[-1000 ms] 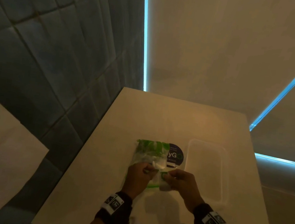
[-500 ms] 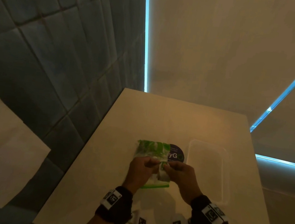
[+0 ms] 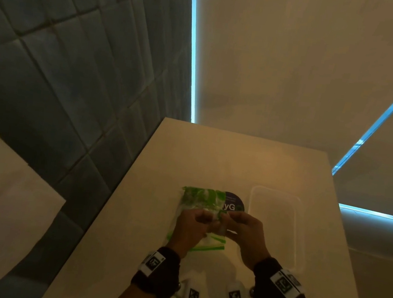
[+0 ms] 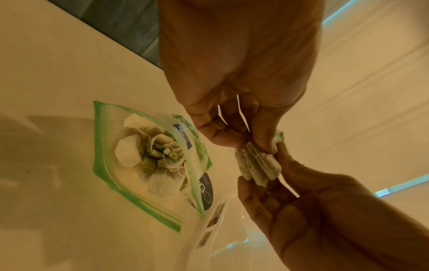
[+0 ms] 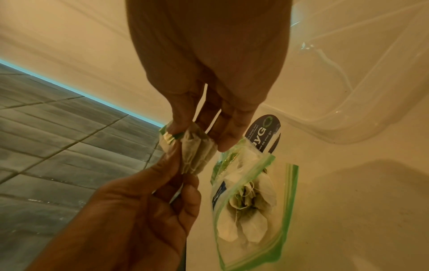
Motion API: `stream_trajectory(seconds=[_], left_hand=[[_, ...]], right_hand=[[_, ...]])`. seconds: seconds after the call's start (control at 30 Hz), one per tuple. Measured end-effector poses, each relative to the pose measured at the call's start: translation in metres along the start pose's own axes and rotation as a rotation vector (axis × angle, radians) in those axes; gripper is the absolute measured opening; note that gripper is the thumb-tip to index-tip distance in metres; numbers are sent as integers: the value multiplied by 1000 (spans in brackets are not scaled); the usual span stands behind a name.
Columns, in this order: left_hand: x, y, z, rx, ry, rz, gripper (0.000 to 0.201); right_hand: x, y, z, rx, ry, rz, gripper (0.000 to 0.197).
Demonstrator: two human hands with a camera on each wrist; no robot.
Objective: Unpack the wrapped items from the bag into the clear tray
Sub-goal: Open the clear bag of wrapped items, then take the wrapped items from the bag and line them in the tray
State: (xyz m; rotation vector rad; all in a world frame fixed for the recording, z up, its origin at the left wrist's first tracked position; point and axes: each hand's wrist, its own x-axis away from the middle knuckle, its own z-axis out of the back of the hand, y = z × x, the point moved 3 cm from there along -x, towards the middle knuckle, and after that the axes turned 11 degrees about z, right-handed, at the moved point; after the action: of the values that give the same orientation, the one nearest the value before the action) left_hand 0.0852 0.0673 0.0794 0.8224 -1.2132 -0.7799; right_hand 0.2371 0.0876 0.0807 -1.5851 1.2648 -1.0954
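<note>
A clear zip bag (image 3: pixel 199 201) with green edges lies on the table, mouth toward me, holding several paper-wrapped tea bags (image 4: pixel 148 161). Just above it my left hand (image 3: pixel 195 220) and right hand (image 3: pixel 238 224) meet and both pinch one small folded bundle of tea bags (image 4: pixel 257 163), seen from the other side as a bundle (image 5: pixel 196 154) with a green tag. The left hand's fingertips (image 4: pixel 267 146) grip its top end, and the right hand (image 5: pixel 199 139) grips it between thumb and fingers. The clear tray (image 3: pixel 279 193) stands to the right of the bag with nothing in it.
A dark oval label (image 3: pixel 234 204) lies by the bag's far right corner. The beige table (image 3: pixel 214 156) ends at a tiled floor drop on the left (image 3: pixel 73 81). The tray's rim (image 5: pixel 348 117) sits close beside the bag.
Both hands, still holding the bundle, have moved a little away from me over the bag. The bag's green zip edge now shows on the near side of the hands.
</note>
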Motion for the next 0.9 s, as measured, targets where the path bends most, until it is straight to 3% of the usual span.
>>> stream_trajectory(seconds=[0.13,0.3,0.6,0.67,0.77,0.9], left_hand=[[0,4,-2,120,41,26,13],[-3,5,-2,197,70,43,22],[-13,10,-14,170,14,84,24],[-14,9,-14,92,4,83,19],[-15,-4,-1,-243,-77,100,11],[-12,-39,13,-690,-253,108,25]], right_hand=[[0,-1,2,21,-43,-36,20],[1,-1,4,64,-142,-62,28],[-9,1,17,58,-66,-45,19],[-18,-4,27,61,-10,-47,21],[-39,-13,55,92,126,-44,20],[-77,-9,98,179,303,-69,13]])
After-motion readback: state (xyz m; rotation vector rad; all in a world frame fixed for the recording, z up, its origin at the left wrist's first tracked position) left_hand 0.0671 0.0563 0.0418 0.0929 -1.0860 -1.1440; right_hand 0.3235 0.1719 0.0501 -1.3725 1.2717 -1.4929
